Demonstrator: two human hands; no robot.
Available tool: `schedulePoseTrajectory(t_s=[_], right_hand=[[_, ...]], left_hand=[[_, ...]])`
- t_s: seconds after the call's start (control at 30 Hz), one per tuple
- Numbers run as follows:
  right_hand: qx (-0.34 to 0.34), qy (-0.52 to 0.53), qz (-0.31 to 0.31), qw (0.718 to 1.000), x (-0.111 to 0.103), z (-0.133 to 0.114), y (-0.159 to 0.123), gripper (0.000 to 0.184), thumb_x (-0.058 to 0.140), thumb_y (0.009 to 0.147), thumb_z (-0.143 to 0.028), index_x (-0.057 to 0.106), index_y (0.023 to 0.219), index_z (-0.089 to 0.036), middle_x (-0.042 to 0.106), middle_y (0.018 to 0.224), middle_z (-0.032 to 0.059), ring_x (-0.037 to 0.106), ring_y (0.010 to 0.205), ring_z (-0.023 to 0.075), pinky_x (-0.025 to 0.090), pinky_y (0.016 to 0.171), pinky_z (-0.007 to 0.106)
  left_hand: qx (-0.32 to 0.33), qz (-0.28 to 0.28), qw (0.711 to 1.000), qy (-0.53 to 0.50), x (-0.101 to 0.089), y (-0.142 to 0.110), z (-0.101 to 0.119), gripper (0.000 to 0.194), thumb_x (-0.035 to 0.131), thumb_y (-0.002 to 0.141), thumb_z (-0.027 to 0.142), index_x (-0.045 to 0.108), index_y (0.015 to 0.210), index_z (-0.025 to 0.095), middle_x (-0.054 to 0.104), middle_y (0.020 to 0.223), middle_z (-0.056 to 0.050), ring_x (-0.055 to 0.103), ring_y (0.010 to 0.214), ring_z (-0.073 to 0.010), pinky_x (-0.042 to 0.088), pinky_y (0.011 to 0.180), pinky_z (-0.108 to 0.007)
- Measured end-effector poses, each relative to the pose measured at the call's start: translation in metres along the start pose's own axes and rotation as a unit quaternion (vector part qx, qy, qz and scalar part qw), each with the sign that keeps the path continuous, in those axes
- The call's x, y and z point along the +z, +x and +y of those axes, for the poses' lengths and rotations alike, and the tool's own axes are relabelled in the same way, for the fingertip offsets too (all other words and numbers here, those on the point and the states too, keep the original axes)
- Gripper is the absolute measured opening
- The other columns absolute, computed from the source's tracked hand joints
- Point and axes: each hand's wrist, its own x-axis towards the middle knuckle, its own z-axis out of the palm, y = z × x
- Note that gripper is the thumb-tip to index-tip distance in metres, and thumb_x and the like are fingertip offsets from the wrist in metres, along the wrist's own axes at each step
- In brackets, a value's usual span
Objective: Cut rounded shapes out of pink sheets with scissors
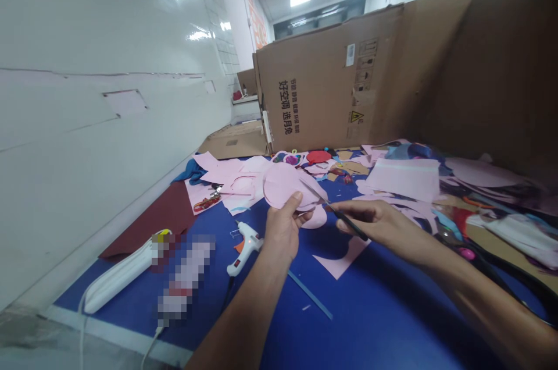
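Note:
My left hand (285, 221) pinches a pink sheet (281, 184) with a rounded outline, thumb on top and fingers beneath. It looks like thin felt or paper, and a second rounded part lies at its right side. Slim black-handled scissors (352, 226) are in my right hand (370, 219), their narrow blade lying across the right part of the pink sheet. My fingers hide part of the handle. Below the hands, a curved pink offcut (342, 259) rests on the blue table (370, 312). A white glue gun (246, 248) lies left of my left wrist.
Pink sheets (242, 181) and scraps cover the table's back. Large black-handled shears (510, 271) lie at right. A white power strip (120, 277), a blurred-out item (187, 277) and a maroon sheet (152, 221) are at left. A big cardboard box (322, 85) stands behind.

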Motion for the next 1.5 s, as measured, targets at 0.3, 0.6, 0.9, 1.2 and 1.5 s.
schedulePoseTrajectory(t_s=[0.3, 0.6, 0.9, 1.2, 1.5], right_hand=[[0.004, 0.001, -0.013, 1.000, -0.0009, -0.0011, 0.0002, 0.056, 0.077, 0.082, -0.059, 0.080, 0.126, -0.024, 0.077, 0.099, 0.0090, 0.066, 0.088, 0.0254, 0.053, 0.076, 0.036], [-0.008, -0.022, -0.008, 1.000, 0.0020, -0.0007, 0.0001, 0.051, 0.074, 0.084, -0.054, 0.080, 0.125, -0.023, 0.076, 0.088, 0.0053, 0.065, 0.080, 0.0231, 0.051, 0.072, 0.034], [-0.023, -0.049, -0.007, 0.999, 0.0004, -0.0019, -0.0013, 0.045, 0.072, 0.088, -0.044, 0.079, 0.127, -0.023, 0.074, 0.084, 0.0034, 0.062, 0.077, 0.0212, 0.048, 0.070, 0.032], [-0.020, -0.038, -0.004, 0.999, 0.0008, -0.0019, -0.0008, 0.045, 0.073, 0.085, -0.048, 0.081, 0.123, -0.024, 0.076, 0.086, 0.0036, 0.064, 0.078, 0.0220, 0.050, 0.072, 0.033], [-0.019, -0.022, -0.004, 1.000, 0.0001, -0.0008, -0.0004, 0.042, 0.073, 0.086, -0.049, 0.082, 0.121, -0.026, 0.072, 0.081, 0.0026, 0.060, 0.074, 0.0200, 0.047, 0.069, 0.032]], left_hand=[[-0.002, 0.006, 1.000, 0.000, 0.0012, -0.0011, 0.0001, 0.047, 0.095, 0.063, 0.030, 0.075, 0.102, 0.013, 0.078, 0.092, -0.008, 0.072, 0.072, -0.0174, 0.059, 0.063, -0.027], [0.001, -0.006, 1.000, 0.005, -0.0006, 0.0002, 0.0009, 0.044, 0.094, 0.064, 0.030, 0.075, 0.100, 0.013, 0.077, 0.090, -0.007, 0.071, 0.071, -0.0164, 0.058, 0.064, -0.028], [0.000, -0.005, 1.000, 0.006, -0.0001, -0.0001, 0.0017, 0.044, 0.095, 0.063, 0.030, 0.075, 0.099, 0.013, 0.077, 0.088, -0.007, 0.070, 0.071, -0.0160, 0.058, 0.064, -0.027], [-0.001, -0.004, 1.000, 0.003, -0.0006, 0.0010, 0.0010, 0.043, 0.095, 0.061, 0.030, 0.076, 0.095, 0.013, 0.077, 0.086, -0.007, 0.071, 0.070, -0.0164, 0.058, 0.064, -0.027], [-0.001, 0.000, 1.000, 0.000, -0.0009, 0.0011, -0.0007, 0.041, 0.095, 0.062, 0.030, 0.076, 0.094, 0.013, 0.077, 0.086, -0.007, 0.071, 0.070, -0.0160, 0.059, 0.062, -0.026]])
